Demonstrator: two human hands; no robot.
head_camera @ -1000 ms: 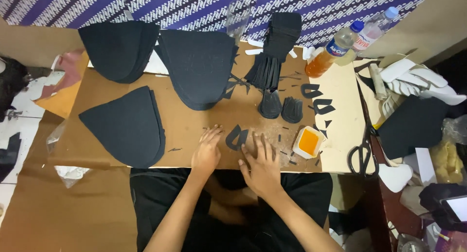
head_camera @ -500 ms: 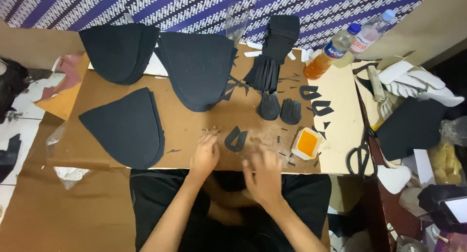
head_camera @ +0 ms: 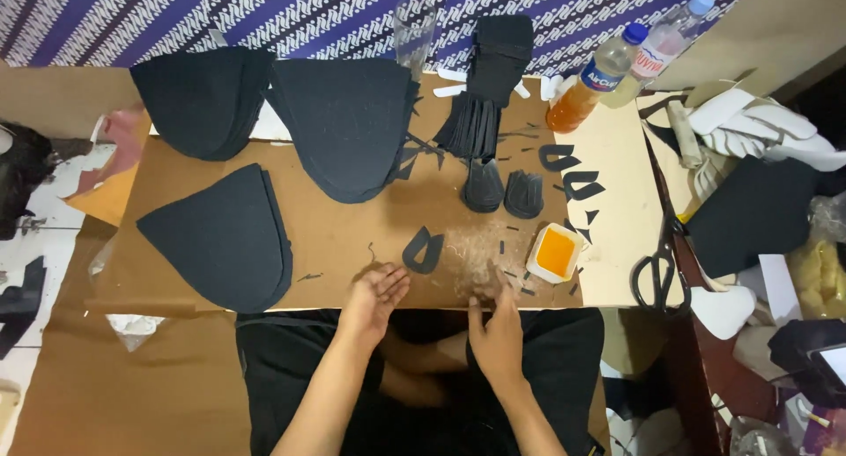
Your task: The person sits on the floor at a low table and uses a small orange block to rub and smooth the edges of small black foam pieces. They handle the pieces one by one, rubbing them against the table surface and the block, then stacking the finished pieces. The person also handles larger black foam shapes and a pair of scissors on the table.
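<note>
Small black curved cut-out piece (head_camera: 423,251) lying just far-right of open, empty left hand (head_camera: 374,299); right hand (head_camera: 495,326) loosely curled, holding nothing visible.

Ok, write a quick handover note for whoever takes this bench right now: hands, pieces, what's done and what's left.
Left hand: empty, open, at the brown board's near edge.
Right hand: fingers together at the same edge; whether it holds anything is unclear.
Nearest: small black cut-out, orange glue tub.
Done: stacks of large black pieces cut.
Left: loose small cut-outs unused.
</note>
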